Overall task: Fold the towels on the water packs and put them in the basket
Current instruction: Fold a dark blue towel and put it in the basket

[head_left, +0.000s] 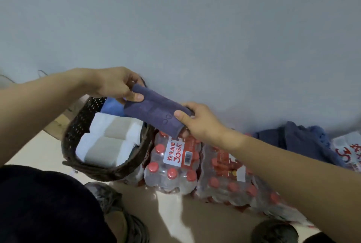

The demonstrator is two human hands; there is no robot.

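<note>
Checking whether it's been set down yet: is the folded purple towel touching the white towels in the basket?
Cannot tell. In the head view the purple towel, held by both hands, overlaps the white towels; no gap or contact shows.

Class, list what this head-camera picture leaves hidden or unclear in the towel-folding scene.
1. Basket far side: covered by the left hand and purple towel.
2. Blue towel in the basket: mostly hidden behind the purple towel.
3. Dark towels on the water packs: blurred, count unclear.
4. Rightmost pack: cut by the frame edge.
</note>
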